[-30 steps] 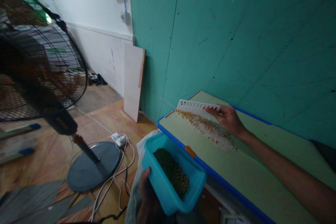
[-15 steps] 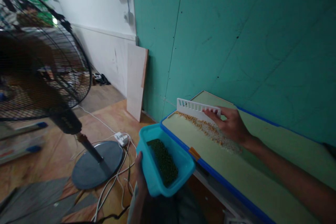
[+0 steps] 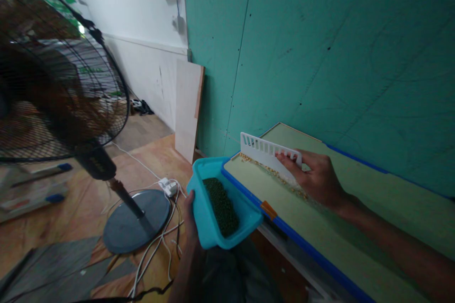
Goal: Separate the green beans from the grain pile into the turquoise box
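My right hand point(image 3: 316, 175) grips a white slotted plastic strip point(image 3: 263, 151), which stands on edge on the pale green board point(image 3: 348, 227). Along the strip's lower edge lies a narrow line of small yellowish grains point(image 3: 273, 172), with finer pale bits near my hand. Part of these grains is hidden behind the strip and my fingers. My left hand point(image 3: 191, 218) holds a turquoise plastic tub point(image 3: 245, 232) by its left side, tilted, under the board's left end. A heap of small green beans point(image 3: 221, 206) rests in the tub.
Blue edging with a patch of brown tape point(image 3: 269, 209) runs along the board's near side. A green wall point(image 3: 320, 47) rises behind. To the left stand a pedestal fan point(image 3: 138, 220), a white power strip point(image 3: 168, 187) with loose cables, and a leaning panel point(image 3: 188, 109).
My right hand has moved the strip slightly toward the board's near edge, and the visible band of grains is narrower. My left hand has raised the tub a little. The view has shifted slightly.
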